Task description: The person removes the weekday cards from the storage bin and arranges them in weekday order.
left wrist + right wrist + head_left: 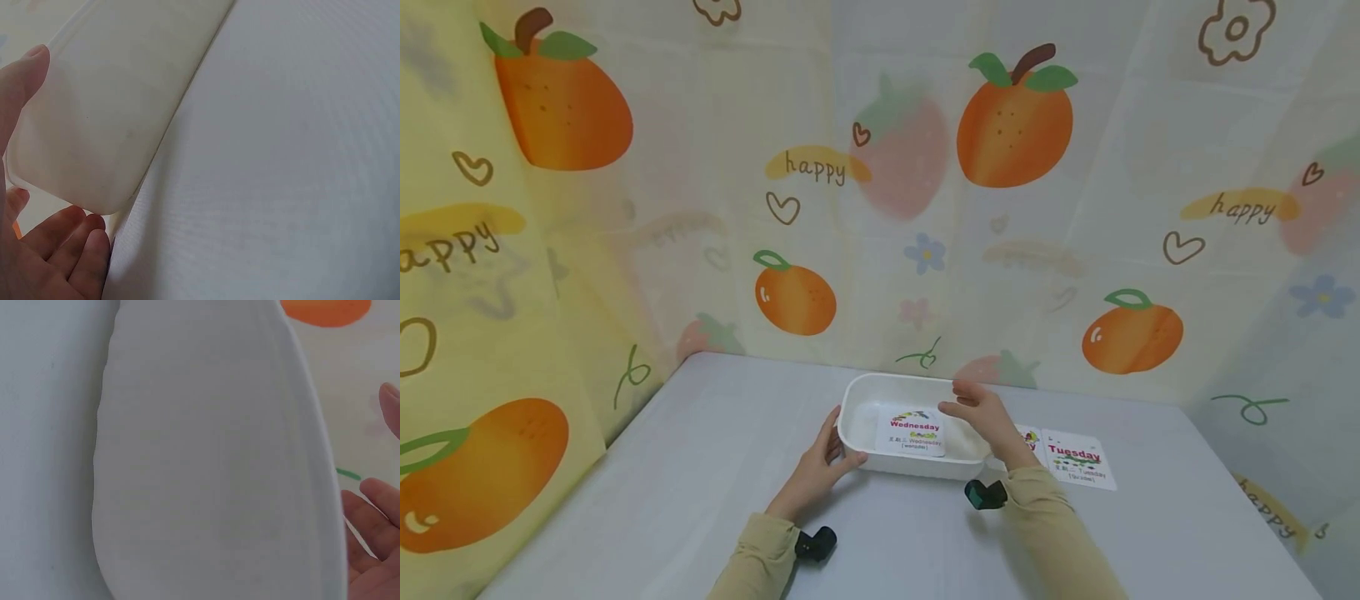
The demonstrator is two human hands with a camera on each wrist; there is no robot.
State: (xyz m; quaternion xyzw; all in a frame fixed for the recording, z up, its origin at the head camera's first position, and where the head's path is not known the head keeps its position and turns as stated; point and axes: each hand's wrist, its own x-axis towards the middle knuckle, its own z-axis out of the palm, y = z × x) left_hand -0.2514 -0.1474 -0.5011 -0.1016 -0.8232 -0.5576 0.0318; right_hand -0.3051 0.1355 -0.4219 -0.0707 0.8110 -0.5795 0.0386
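A white plastic tray (917, 468) stands on the table, with a "Wednesday" card (912, 435) lying face up inside it. My left hand (820, 465) grips the tray's left end; in the left wrist view the thumb (36, 72) lies against one side and the fingers (59, 234) reach around the corner. Over the tray's right end hovers my right hand (988, 421), fingers spread and loosely bent, holding nothing. To the right a "Tuesday" card (1081, 460) lies on the table beside another card (1032, 442), which the right wrist partly hides.
A white cloth covers the table (700, 433). Behind it hangs a backdrop (865, 275) printed with oranges and strawberries, and it also runs along both sides. Black wrist cameras sit on the left sleeve (760, 546) and right sleeve (1052, 517).
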